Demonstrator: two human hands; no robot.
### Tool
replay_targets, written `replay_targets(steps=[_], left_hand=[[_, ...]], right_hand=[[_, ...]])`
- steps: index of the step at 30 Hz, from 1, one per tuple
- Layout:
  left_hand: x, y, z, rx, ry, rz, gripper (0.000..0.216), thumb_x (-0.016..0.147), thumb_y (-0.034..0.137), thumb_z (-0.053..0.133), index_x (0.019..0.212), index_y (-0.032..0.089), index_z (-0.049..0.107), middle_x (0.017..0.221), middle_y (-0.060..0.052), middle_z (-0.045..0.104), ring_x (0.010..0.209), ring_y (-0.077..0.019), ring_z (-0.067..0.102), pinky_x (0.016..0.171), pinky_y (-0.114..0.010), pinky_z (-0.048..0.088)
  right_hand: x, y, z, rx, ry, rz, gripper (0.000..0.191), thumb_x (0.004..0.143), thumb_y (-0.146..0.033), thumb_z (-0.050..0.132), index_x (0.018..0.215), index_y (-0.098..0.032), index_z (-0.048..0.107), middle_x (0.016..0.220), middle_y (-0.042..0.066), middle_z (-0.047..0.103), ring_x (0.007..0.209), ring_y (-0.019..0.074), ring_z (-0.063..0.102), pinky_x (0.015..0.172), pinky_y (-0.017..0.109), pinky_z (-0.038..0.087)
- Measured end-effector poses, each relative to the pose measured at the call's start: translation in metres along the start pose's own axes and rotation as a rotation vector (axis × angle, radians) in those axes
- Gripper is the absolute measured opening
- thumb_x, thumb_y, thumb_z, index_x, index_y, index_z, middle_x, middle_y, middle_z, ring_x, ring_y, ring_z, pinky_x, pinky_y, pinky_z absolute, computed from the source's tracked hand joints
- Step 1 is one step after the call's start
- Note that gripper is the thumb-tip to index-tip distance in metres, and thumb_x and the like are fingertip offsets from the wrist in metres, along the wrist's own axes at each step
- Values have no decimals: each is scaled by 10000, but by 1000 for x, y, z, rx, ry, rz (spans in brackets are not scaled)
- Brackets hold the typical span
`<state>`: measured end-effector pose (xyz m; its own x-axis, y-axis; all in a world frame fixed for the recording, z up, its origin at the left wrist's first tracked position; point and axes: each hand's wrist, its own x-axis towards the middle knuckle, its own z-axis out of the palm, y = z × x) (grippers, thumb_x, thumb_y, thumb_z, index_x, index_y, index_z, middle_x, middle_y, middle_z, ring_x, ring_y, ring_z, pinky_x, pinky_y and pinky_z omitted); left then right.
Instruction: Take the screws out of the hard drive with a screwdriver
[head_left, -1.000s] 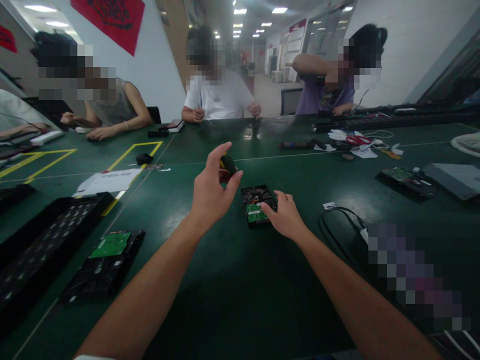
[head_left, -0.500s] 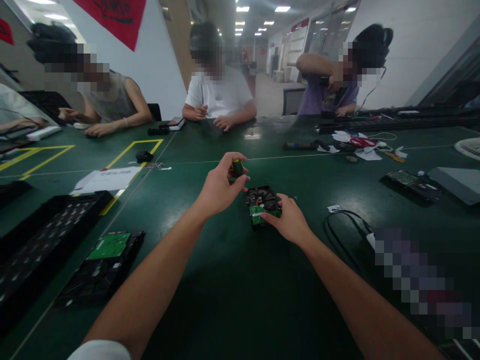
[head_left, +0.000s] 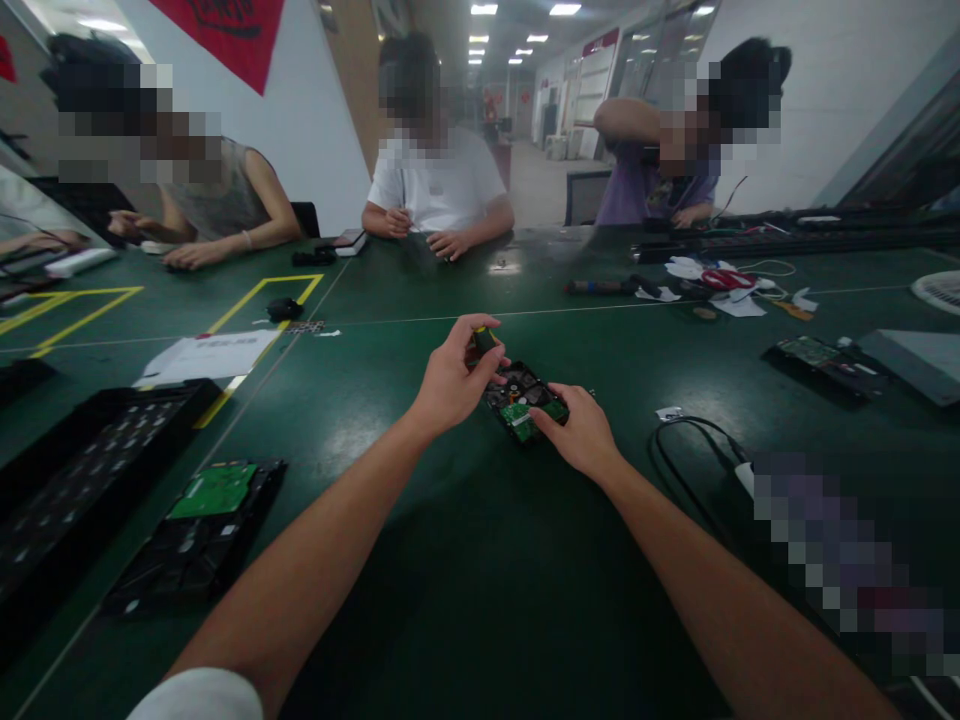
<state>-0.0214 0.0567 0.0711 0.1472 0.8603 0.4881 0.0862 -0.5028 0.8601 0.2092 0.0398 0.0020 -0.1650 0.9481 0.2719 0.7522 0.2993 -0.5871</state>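
Note:
In the middle of the green table [head_left: 480, 580], a black hard drive [head_left: 529, 377] with a green circuit board [head_left: 516, 413] lies tilted in my view. My right hand [head_left: 585, 432] grips its right edge, the thumb resting over the board. My left hand [head_left: 454, 375] is closed around the yellow and black handle of a screwdriver [head_left: 484, 342], held upright over the drive's left part. The fingers and handle hide the tool's tip, so whether it touches the drive cannot be told.
Another hard drive [head_left: 182, 545] lies left of my left forearm, beside a long black tray [head_left: 196, 400]. A paper sheet [head_left: 210, 358] is behind it. On the right are a black cable [head_left: 660, 465], an opened device [head_left: 825, 365] and a grey box [head_left: 919, 360]. Several people sit across the table.
The hard drive has turned anticlockwise, with my right hand still on it. My left hand and the screwdriver have shifted slightly right and nearer to me.

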Motion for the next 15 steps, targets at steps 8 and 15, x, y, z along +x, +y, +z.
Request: replay_targets(steps=[8,15], left_hand=[[-1,1,1,32,3,-24,361,962,268,648,1296,253,512,952,-1,610,883,-159,742,691,-275,673],[-2,-1,1,54,-9,-3,358,972,277,641,1307,252,516,960,-5,603,892,-170,743,685,-288,677]], right_hand=[[2,0,-2,-11,-15,-17,525,974,-544,636,1361,-189,649,1298,148,670,1183,320,637,1018,482,508],[1,2,-1,10,-11,-17,521,966,-549,652,1364,-212,654,1297,131,672,1177,308,641,1029,488,501]])
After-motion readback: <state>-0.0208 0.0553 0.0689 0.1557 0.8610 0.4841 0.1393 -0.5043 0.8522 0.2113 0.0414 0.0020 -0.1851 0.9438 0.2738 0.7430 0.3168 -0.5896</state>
